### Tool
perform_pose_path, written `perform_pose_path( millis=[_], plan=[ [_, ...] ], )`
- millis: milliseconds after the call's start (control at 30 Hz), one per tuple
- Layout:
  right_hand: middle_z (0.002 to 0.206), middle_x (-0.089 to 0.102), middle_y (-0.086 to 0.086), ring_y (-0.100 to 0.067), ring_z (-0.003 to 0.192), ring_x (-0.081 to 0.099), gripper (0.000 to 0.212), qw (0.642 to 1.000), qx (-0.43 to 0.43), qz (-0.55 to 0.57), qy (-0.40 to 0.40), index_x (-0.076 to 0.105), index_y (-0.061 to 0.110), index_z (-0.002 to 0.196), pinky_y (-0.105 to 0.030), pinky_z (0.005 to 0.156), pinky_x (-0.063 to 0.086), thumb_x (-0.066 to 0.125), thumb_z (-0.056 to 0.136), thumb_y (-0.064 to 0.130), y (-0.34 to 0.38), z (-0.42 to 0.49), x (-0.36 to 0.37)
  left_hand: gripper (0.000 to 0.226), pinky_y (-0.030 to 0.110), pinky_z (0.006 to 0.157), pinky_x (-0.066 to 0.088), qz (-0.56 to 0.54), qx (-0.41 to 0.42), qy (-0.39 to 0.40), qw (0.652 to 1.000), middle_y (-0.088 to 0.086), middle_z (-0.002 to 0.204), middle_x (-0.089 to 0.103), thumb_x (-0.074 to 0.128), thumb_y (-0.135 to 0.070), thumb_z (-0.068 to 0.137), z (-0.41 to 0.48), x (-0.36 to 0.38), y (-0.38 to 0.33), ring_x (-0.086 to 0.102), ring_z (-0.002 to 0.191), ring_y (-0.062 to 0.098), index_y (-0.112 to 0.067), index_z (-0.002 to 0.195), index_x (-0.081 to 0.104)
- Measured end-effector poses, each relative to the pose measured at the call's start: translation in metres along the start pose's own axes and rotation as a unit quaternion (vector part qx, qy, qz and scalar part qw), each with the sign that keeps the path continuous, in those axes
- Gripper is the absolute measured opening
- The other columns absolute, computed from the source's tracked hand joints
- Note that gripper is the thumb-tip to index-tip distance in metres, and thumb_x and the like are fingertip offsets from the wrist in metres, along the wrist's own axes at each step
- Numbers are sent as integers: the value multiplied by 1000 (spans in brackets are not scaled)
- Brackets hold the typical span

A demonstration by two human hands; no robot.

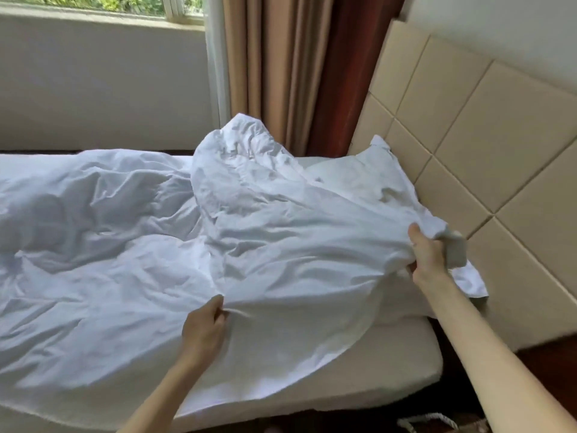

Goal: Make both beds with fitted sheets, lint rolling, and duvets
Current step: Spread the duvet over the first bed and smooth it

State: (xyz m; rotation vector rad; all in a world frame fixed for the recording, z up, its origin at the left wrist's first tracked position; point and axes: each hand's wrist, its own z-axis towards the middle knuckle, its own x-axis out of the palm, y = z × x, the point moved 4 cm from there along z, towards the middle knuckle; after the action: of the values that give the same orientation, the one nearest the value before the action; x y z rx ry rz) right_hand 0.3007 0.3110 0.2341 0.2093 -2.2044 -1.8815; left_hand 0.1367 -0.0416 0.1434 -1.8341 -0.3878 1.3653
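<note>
Midway, we judge: one bed (390, 364) is in view, apparently sheeted, with one white duvet (281, 239) lying crumpled across it, not yet squared. Our left grip (203, 332) pinches a fold near its front edge; our right grip (427, 254) clutches its corner beside the headboard (468, 135). No second bed or lint roller shows.

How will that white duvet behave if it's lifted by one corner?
Probably floppy: the white duvet sags and creases between the left hand and right hand. Likely light for its bulk: two small grips hold up a wide stretch.
</note>
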Motion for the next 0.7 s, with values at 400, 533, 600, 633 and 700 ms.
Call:
perform_pose_path(
  millis=[400, 533, 600, 633, 700],
  plan=[
    [112, 57, -3, -19, 107, 56, 42, 970, -55, -19, -235, 53, 2, 127, -33, 93, 47, 61, 91, 23, 133, 15, -257, 8, 32, 61, 35, 61, 156, 149, 974, 1, 74, 54, 42, -18, 79, -63, 143, -212, 51, 76, 24, -17, 71, 41],
    [115, 55, -9, -24, 110, 53, 38, 974, 21, -63, -215, 51, -3, 129, -34, 90, 43, 53, 96, 17, 66, 5, -299, 22, 27, 68, 35, 147, 76, 240, 956, -6, 89, 51, 40, -10, 84, -85, 218, -167, 54, 97, 19, -24, 67, 37],
    [125, 55, -13, -30, 116, 53, 40, 972, 88, -87, -199, 49, -2, 130, -38, 94, 44, 53, 96, 20, 18, 6, -306, 20, 27, 68, 36, 190, 24, 252, 949, -5, 93, 53, 39, -11, 85, -92, 231, -134, 54, 95, 19, -23, 69, 39],
    [129, 54, -16, -33, 116, 53, 42, 969, 126, -92, -194, 48, -1, 131, -41, 95, 44, 53, 96, 21, -5, 4, -308, 20, 27, 67, 37, 211, 4, 257, 943, -4, 94, 54, 38, -12, 86, -95, 234, -117, 54, 92, 18, -22, 69, 39],
    [130, 53, -21, -37, 116, 53, 46, 955, 189, -102, -203, 44, -2, 134, -45, 96, 46, 53, 96, 22, -47, -4, -314, 23, 27, 63, 37, 236, -12, 274, 932, -4, 86, 52, 38, -11, 87, -103, 238, -87, 54, 88, 18, -21, 66, 37]
  ],
)
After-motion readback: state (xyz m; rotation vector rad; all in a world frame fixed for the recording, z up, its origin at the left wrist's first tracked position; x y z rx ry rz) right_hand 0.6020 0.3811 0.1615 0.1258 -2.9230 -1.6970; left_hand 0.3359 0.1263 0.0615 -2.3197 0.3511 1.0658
